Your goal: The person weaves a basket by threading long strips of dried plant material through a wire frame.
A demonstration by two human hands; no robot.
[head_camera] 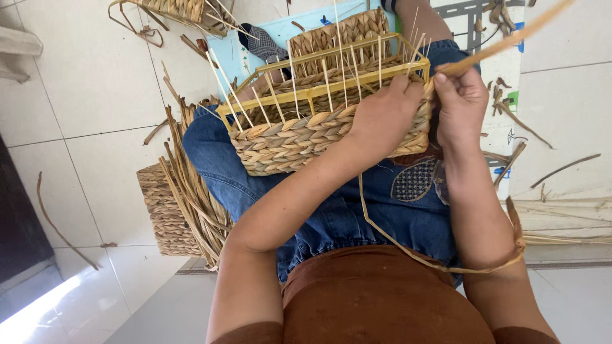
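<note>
A half-woven straw basket (290,140) on a yellow metal frame (319,89) rests on my lap, with thin upright sticks poking out of its rim. My left hand (382,114) presses against the basket's woven side near the right corner, fingers curled over the rim. My right hand (460,105) pinches a long dried straw strand (510,39) at that corner. The strand runs up to the right, and another loops down across my lap.
A bundle of dried straw (191,191) lies at my left knee over a finished woven piece (162,213). Another woven item (175,9) sits at top left. A light blue mat (223,54) and loose straw scraps (564,169) lie on the white tiled floor.
</note>
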